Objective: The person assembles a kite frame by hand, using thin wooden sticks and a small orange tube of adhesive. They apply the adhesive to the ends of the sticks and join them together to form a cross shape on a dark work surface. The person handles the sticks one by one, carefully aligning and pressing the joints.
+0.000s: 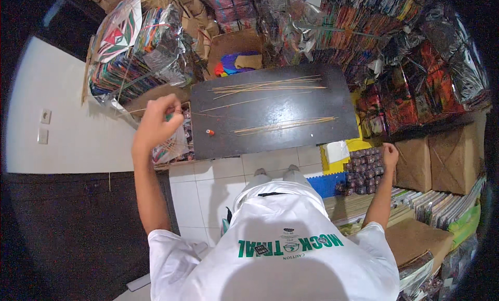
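Left hand (157, 119) off table's (327, 103) left edge, fingertips pinching thin stick (133, 112). Right hand (390, 157) beyond near-right corner, curled; can't tell whether gripping. Loose sticks (286, 125) near far and near edges; spool (209, 132) near-left.

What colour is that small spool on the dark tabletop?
The small spool is orange-red with a whitish end, best seen in the head view.

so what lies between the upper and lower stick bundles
Head view: a lone stick and a faint strand show between the upper bundle and lower bundle.
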`<state>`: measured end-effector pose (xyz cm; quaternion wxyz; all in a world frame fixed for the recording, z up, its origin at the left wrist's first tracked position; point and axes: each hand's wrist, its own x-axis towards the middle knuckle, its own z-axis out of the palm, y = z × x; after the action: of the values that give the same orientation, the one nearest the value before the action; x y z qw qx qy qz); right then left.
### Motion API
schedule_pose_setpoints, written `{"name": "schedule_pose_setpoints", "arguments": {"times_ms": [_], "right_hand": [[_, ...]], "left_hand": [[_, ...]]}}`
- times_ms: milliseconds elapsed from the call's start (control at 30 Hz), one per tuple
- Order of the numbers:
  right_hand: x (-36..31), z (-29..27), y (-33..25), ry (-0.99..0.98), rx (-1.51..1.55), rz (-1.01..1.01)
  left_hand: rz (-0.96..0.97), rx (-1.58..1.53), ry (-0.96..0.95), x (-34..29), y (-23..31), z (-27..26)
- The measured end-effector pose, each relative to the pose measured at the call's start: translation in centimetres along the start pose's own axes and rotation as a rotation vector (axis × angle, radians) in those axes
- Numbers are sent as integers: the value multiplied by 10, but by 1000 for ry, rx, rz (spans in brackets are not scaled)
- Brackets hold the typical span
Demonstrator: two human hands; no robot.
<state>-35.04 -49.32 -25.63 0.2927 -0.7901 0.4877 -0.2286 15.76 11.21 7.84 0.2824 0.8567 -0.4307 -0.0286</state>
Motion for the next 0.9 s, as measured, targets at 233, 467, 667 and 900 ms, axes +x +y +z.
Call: {"name": "schedule_pose_setpoints", "arguments": {"times_ms": [233, 467, 667, 900], "right_hand": [[21, 26, -114, 430, -356, -206], [-96, 94, -332, -330, 447, -475], [-166, 96, -426, -942, 955, -373], [-172, 96, -422, -1275, 981, -48]], "left_hand": [[146, 12, -236, 5, 33, 45], [255, 40, -360, 4, 77, 83], [317, -5, -456, 3, 103, 103], [328, 8, -501, -1, 110, 107]]}}
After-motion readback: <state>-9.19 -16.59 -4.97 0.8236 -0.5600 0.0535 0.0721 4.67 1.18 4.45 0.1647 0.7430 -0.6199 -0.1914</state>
